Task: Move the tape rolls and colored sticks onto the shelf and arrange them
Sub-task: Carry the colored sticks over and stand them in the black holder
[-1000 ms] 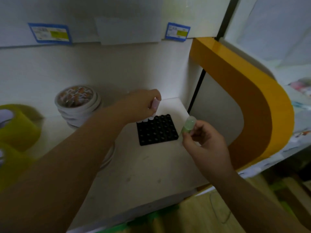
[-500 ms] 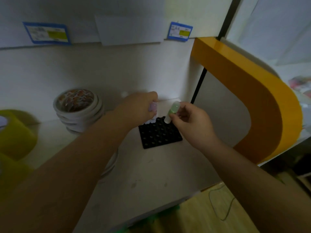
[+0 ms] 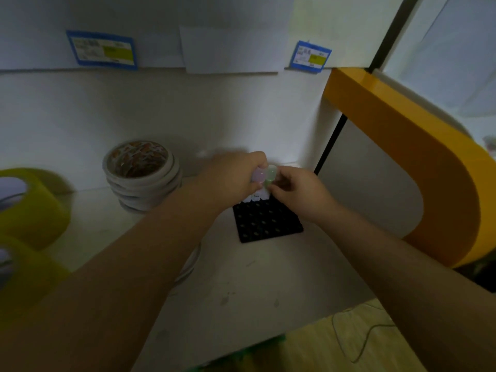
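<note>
Black plastic, the holed tray (image 3: 268,224) sits on the shelf (image 3: 241,285); at its far edge the left hand (image 3: 236,175) pinches a pink stick (image 3: 258,175) and the right hand (image 3: 298,189) a green stick (image 3: 270,174), caps touching. Crowded so, either could miss its hole, tip, and topple the white-based sticks (image 3: 256,197) already standing.

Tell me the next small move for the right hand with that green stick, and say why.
Probably lower the green stick into a free hole at the back row of the black holder. The right hand pinches it just above that row, beside the pink stick that the left hand holds, and the holes in front look unfilled.
</note>
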A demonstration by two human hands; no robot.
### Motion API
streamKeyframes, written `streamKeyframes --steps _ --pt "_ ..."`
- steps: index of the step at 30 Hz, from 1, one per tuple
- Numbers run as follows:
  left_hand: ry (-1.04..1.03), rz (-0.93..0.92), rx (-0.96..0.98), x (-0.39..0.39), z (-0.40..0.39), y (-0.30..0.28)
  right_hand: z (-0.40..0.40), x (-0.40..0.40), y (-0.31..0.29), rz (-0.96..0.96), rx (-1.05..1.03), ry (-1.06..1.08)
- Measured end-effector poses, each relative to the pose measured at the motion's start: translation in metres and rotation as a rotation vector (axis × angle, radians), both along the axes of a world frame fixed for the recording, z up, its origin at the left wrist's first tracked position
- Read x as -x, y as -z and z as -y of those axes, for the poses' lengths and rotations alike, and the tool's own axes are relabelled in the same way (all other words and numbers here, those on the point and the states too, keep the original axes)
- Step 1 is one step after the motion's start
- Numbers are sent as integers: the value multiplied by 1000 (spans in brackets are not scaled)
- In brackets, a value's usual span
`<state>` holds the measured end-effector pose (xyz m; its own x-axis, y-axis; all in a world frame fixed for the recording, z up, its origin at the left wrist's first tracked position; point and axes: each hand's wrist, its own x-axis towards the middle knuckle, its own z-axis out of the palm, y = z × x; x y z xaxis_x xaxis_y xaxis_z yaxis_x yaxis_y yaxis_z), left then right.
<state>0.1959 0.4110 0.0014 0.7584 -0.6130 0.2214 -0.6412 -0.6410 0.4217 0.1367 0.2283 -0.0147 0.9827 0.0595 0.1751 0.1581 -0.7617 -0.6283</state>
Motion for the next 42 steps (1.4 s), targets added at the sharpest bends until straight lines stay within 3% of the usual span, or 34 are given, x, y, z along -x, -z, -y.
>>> streamKeyframes --steps 14,19,27,35,42 --pt "-27 -36 -2 6 1 -3 -1 3 9 68 74 4" --pt "-83 35 -128 13 4 -15 -4 6 9 42 30 45" --pt "-184 2 -151 28 2 -23 -15 23 -12 -139 -355 231" --pt "-375 284 42 107 1 -14 9 117 -40 68 -91 147" --pt "-319 316 148 213 51 -44 69 228 -54 257 2 -6"
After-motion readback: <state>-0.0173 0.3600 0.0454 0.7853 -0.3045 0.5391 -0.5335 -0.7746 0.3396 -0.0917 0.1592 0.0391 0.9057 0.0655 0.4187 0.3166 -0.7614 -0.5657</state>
